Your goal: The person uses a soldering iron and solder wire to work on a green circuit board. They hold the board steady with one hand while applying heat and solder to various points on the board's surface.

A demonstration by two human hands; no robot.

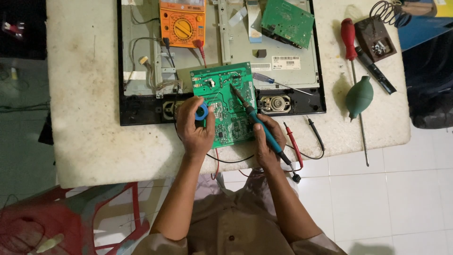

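Note:
A green circuit board point(226, 101) lies on the opened back of a flat monitor point(141, 106) on a white table point(89, 132). My left hand point(194, 125) rests on the board's left edge and holds a small blue spool of solder point(201, 112). My right hand point(267, 141) grips a teal-handled soldering iron point(257, 120) like a pen. Its dark tip points up and left and touches the upper middle of the board.
An orange multimeter point(182, 22) and a second green board point(287, 21) lie on the monitor's back. A blue-handled screwdriver point(271, 81), red and black probes point(295, 141), a red screwdriver point(351, 52), a green rubber bulb point(359, 97) and an iron stand point(375, 40) lie to the right. A red stool point(71, 217) stands lower left.

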